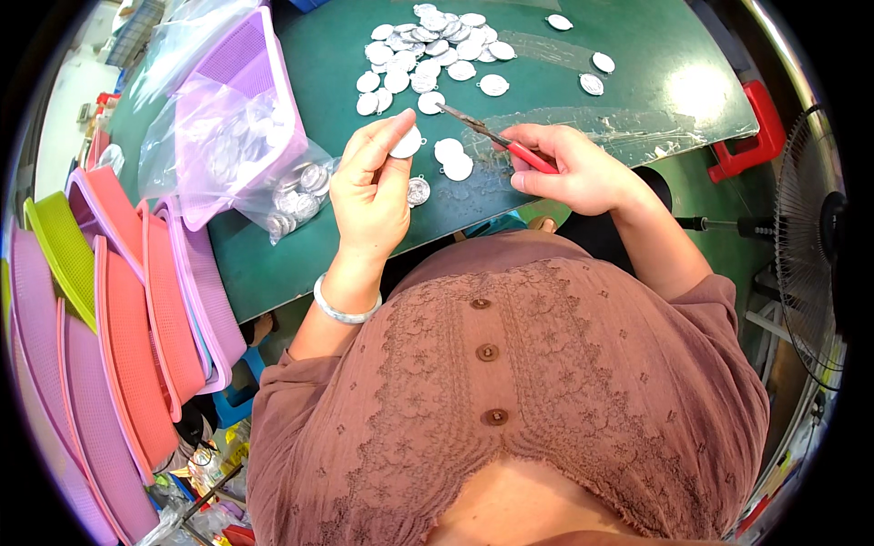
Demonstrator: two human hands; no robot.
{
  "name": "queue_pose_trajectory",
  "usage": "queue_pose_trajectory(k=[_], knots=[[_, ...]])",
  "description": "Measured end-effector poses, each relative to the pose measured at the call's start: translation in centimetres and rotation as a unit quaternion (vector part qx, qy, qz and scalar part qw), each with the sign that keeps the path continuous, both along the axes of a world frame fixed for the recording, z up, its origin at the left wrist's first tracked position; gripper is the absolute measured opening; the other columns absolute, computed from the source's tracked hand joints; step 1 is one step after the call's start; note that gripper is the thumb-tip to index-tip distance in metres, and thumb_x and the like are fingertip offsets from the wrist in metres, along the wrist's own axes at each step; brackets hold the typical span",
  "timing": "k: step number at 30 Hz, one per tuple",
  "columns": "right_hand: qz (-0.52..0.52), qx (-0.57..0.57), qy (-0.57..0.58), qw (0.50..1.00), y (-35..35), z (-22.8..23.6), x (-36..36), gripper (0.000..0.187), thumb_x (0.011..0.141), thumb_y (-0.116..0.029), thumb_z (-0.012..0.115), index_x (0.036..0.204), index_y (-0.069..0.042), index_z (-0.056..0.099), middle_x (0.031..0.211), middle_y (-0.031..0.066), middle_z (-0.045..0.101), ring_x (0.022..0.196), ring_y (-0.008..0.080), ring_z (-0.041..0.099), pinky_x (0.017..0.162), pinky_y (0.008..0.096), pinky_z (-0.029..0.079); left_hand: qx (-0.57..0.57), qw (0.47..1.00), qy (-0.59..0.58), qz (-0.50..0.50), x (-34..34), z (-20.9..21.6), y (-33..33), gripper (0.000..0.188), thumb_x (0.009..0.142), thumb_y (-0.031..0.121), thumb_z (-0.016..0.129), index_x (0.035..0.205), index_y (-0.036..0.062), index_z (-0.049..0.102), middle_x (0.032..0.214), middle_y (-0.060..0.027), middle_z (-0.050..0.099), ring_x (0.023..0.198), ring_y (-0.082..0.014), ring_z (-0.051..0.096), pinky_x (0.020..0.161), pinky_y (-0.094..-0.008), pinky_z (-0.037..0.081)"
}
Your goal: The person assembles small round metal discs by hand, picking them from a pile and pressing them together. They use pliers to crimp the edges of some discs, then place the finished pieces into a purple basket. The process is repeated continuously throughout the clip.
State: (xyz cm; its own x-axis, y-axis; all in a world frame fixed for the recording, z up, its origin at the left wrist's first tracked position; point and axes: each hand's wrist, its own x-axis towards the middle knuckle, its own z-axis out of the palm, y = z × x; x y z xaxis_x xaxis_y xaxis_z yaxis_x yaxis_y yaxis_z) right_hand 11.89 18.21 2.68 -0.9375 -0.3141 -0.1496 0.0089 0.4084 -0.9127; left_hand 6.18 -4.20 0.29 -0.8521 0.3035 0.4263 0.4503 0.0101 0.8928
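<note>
Head view: your left hand [371, 189] pinched a pale disc [404, 144]; your right hand [574, 171] gripped red-handled pliers [500, 139].
Disc sat near 12 o'clock, loop [423, 141] facing 3, presumably for tool access.

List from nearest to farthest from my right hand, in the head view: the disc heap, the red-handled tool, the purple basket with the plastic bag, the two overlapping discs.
From your right hand:
1. Red-handled tool: held in it.
2. Two overlapping discs: just left.
3. Disc heap: farther across the table, leftward.
4. Purple basket: far left.
</note>
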Motion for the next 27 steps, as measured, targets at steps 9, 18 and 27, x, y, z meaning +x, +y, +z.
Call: queue_pose_trajectory(k=[9, 18, 27], knots=[[-0.052, 0.004, 0.048, 0.998, 2.0, 0.2, -0.4, 0.051, 0.076, -0.014, 0.063, 0.120, 0.005, 0.044, 0.087, 0.0018, 0.051, 0.079, 0.0097, 0.047, 0.073, 0.0242, 0.041, 0.192, 0.917, -0.347, -0.040, -0.9, 0.1, -0.8, 0.023, 0.084, 0.006, 0.054, 0.106, 0.0002, 0.057, 0.091, -0.0077, 0.060, 0.079, -0.0133, 0.057, 0.071, -0.0257, 0.046], [-0.401, 0.422, 0.182, 0.793, 16.4, -3.7, -5.6, 0.070, 0.072, -0.047, 0.061, 0.125, -0.005, 0.043, 0.119, 0.0172, 0.048, 0.110, 0.0304, 0.047, 0.089, 0.0375, 0.039, 0.152, 0.888, -0.429, -0.067, -3.2, 0.3, -1.0, 0.019, 0.084, 0.008, 0.055, 0.101, 0.0003, 0.054, 0.089, -0.0119, 0.061, 0.080, -0.0185, 0.060, 0.071, -0.0267, 0.049], [-0.402, 0.515, 0.284, 0.702, 18.1, -5.7, -7.6, 0.066, 0.075, -0.053, 0.055, 0.124, -0.009, 0.046, 0.125, 0.0133, 0.045, 0.116, 0.0312, 0.040, 0.097, 0.0411, 0.031, 0.181, 0.855, -0.459, -0.156, -7.0, 1.0, 1.5, 0.025, 0.088, 0.005, 0.042, 0.109, -0.0076, 0.046, 0.106, -0.0224, 0.055, 0.096, -0.0256, 0.058, 0.082, -0.0290, 0.050]])
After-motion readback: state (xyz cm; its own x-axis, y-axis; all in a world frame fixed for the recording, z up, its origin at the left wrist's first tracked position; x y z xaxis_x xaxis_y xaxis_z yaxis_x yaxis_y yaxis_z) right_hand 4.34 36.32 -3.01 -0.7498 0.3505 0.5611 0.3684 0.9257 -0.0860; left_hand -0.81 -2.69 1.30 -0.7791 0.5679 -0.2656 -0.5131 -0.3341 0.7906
